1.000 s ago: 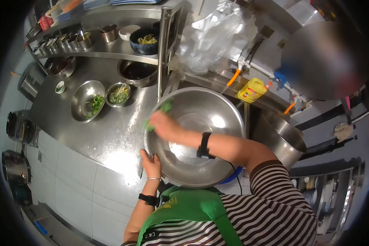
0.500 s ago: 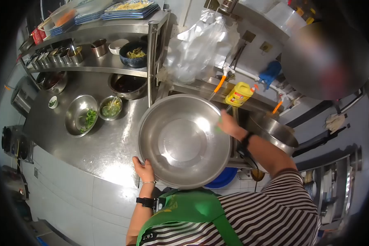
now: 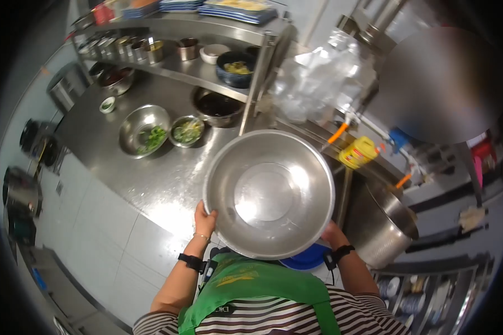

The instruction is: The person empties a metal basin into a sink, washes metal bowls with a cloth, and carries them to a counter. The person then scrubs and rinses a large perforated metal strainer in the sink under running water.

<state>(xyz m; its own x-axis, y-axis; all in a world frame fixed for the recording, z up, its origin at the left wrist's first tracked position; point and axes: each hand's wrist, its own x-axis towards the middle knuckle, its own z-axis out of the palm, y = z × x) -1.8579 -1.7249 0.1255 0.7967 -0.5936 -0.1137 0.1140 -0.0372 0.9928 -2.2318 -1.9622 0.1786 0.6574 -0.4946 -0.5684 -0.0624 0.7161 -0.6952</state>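
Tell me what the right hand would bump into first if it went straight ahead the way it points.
Probably the big metal bowl: the right hand already seems to be at its rim, though its blurred fingers make contact hard to judge.

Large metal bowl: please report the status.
Left hand grips left rim. Right hand at right rim, grip partly hidden. Large metal bowl, no food inside. Nothing covers its opening.

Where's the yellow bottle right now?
In the head view, the yellow bottle is right of the large steel basin, just beyond its upper-right rim, beside the orange tube and above the tall steel pot.
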